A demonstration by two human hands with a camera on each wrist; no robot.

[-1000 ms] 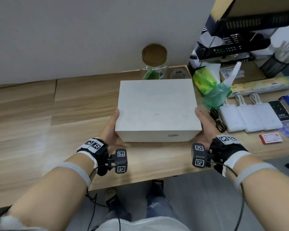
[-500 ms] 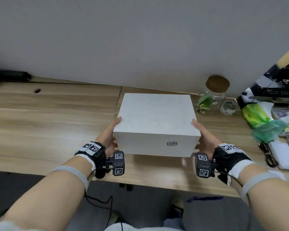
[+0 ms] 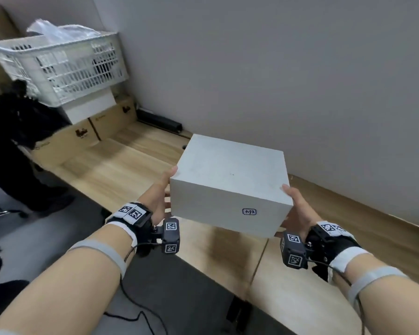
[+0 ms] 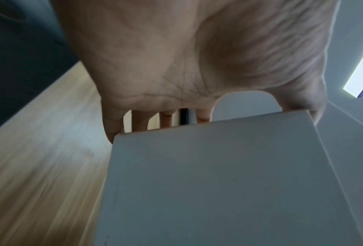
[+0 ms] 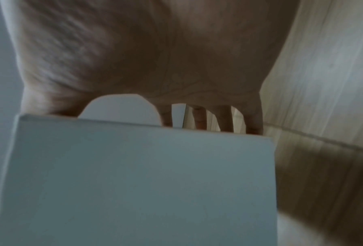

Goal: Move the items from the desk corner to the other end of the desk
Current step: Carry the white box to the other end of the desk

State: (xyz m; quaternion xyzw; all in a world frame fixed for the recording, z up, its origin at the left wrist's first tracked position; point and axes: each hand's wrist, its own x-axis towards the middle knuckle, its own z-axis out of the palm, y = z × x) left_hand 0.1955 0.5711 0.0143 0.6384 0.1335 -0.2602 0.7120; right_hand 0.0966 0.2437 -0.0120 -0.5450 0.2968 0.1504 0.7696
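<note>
A plain white box [image 3: 230,180] with a small handwritten label on its front hangs in the air above the wooden desk [image 3: 121,170], tilted slightly. My left hand [image 3: 163,192] grips its left side and my right hand [image 3: 298,209] its right side. Each thumb lies on the top edge. In the left wrist view the left hand [image 4: 176,58] has its fingers running down behind the box [image 4: 208,183]. The right wrist view shows the right hand [image 5: 155,50] holding the box [image 5: 134,183] the same way.
At the far left end of the desk a white slatted basket [image 3: 63,66] sits on stacked cardboard boxes [image 3: 82,134]. A black bar [image 3: 160,122] lies along the grey wall. Dark fabric [image 3: 15,122] hangs at the left. Bare wood lies below the box.
Both hands have carried the box leftward along the desk, away from the cluttered corner. The jar, spray bottle and chargers have left view, and the basket end has come into view.
</note>
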